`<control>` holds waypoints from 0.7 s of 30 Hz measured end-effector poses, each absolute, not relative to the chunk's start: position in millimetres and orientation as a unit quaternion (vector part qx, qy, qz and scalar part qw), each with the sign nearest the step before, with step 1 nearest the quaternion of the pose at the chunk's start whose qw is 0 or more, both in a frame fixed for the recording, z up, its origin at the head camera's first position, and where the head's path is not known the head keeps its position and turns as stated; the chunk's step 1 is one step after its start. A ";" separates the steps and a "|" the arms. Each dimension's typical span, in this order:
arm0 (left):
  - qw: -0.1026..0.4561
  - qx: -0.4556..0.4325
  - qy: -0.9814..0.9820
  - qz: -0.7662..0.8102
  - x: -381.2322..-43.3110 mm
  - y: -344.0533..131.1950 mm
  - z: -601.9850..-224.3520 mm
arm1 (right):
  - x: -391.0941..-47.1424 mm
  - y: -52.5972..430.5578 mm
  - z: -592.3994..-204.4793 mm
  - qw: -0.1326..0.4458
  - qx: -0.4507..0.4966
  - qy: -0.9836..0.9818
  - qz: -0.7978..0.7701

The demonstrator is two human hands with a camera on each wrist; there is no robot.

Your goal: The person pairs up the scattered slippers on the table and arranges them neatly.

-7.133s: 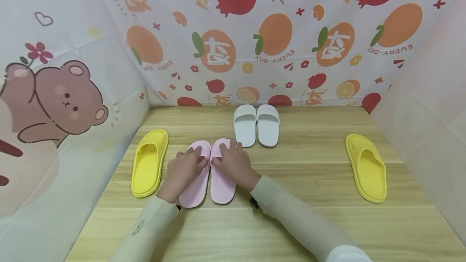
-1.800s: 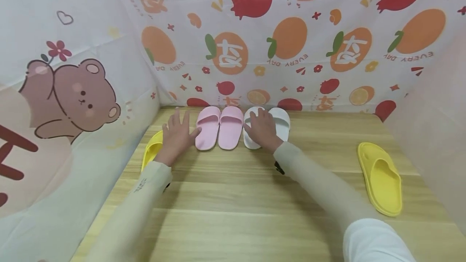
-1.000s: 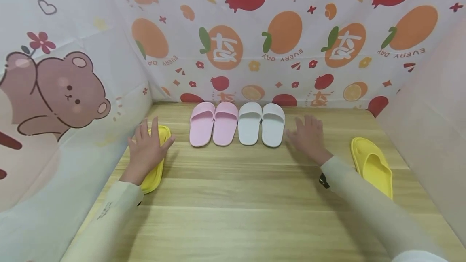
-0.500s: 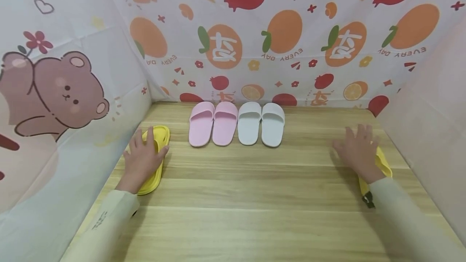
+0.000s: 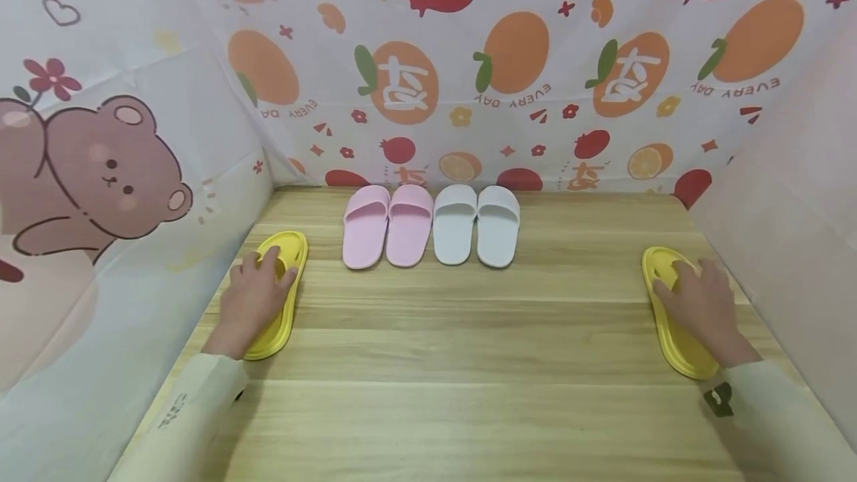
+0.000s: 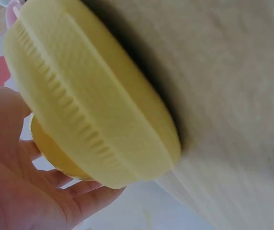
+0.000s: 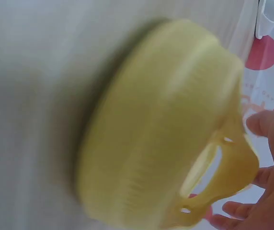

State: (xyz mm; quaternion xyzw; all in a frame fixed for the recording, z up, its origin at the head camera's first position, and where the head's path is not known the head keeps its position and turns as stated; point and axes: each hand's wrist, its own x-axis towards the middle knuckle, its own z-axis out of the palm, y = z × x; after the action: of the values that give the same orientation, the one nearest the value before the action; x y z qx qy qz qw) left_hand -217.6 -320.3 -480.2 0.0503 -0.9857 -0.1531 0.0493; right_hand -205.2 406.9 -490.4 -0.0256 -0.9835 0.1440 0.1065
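My left hand [image 5: 249,305] is over the left yellow slipper [image 5: 289,245], fingers spread and slightly bent about its strap. In the left wrist view the fingers [image 6: 95,199] pass behind the strap; firm contact cannot be made out. On the far right, my right hand [image 5: 708,307] hovers at the strap of the other yellow slipper [image 5: 679,344], partly covering it. The right wrist view shows loose fingers beside that slipper [image 7: 161,129]. Both yellow slippers lie flat, toes toward the back. Between them stand a pink pair [image 5: 364,242] and a white pair [image 5: 497,240].
The pink and white pairs sit side by side along the fruit-print back cloth [image 5: 462,80]. A bear-print cloth [image 5: 120,169] bounds the left, a plain pale cloth [image 5: 790,192] the right. Wood-grain floor [image 5: 469,363] spreads between the hands.
The pink pair has moved back, beside the white pair. My right hand has gone right from the white slippers to the right yellow one; my left hand has come to the left yellow slipper.
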 end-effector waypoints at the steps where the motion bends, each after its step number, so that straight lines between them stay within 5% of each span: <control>1: 0.047 0.051 -0.986 -0.152 -217.9 -321.0 -479.9 | -204.2 407.3 -490.8 0.099 -0.030 -0.983 0.151; 21: 0.028 0.035 -0.989 -0.140 -198.7 -304.4 -469.7 | -189.5 397.4 -492.1 0.053 -0.040 -0.984 0.167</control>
State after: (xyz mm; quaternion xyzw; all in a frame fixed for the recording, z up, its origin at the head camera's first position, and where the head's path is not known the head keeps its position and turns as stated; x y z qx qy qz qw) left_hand -198.7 -304.4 -469.7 0.0349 -0.9891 -0.1404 0.0284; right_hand -189.5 397.4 -492.1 -0.0401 -0.9838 0.1669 0.0526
